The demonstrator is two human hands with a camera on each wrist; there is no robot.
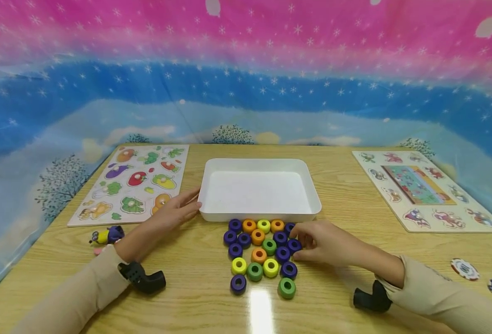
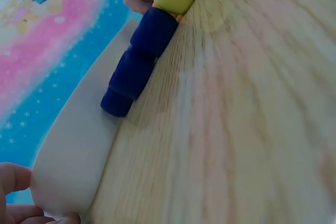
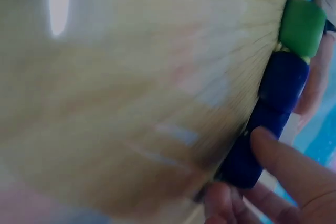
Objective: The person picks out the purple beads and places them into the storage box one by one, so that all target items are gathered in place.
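Rounded, thick beads with wide holes lie loosely grouped on the table: dark purple, orange, yellow and green (image 1: pixel 287 288). At the group's right edge, my right hand (image 1: pixel 322 242) has its thumb and fingers on either side of a dark purple bead (image 1: pixel 294 246). The right wrist view shows the thumb (image 3: pixel 278 156) against that dark bead (image 3: pixel 240 163), which looks blue there. Behind the beads stands a white rectangular tray (image 1: pixel 260 216) with nothing in it. My left hand (image 1: pixel 176 211) touches the tray's left side with fairly straight fingers.
A vegetable puzzle board (image 1: pixel 150 154) lies at the left, with a small purple and yellow toy figure (image 1: pixel 107 235) in front of it. At the right is a sea-animal puzzle board (image 1: pixel 400 214). Two poker chips, one red and white (image 1: pixel 464 269), lie near the right edge.
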